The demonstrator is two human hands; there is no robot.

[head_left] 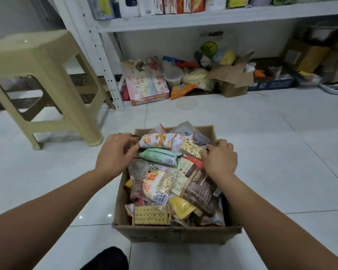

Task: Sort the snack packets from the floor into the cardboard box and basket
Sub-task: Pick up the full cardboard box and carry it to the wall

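A brown cardboard box [176, 233] stands on the white tiled floor in front of me, heaped with snack packets. On top lie a green packet [160, 155], an orange-and-white packet [160, 141], a cracker pack [150, 215] and a dark brown packet [200, 190]. My left hand [115, 152] rests at the box's left edge, fingers curled against the orange-and-white and green packets. My right hand [220, 158] lies on the right side of the pile, fingertips on a pale speckled packet [191, 150]. No basket is in view.
A beige plastic stool [37, 75] stands at the left. A white shelf unit [203, 18] runs along the back, with a pink box [146, 82], an orange packet [181, 90], an open carton [232, 78] and other clutter beneath. A clear lid [186, 104] lies on the floor.
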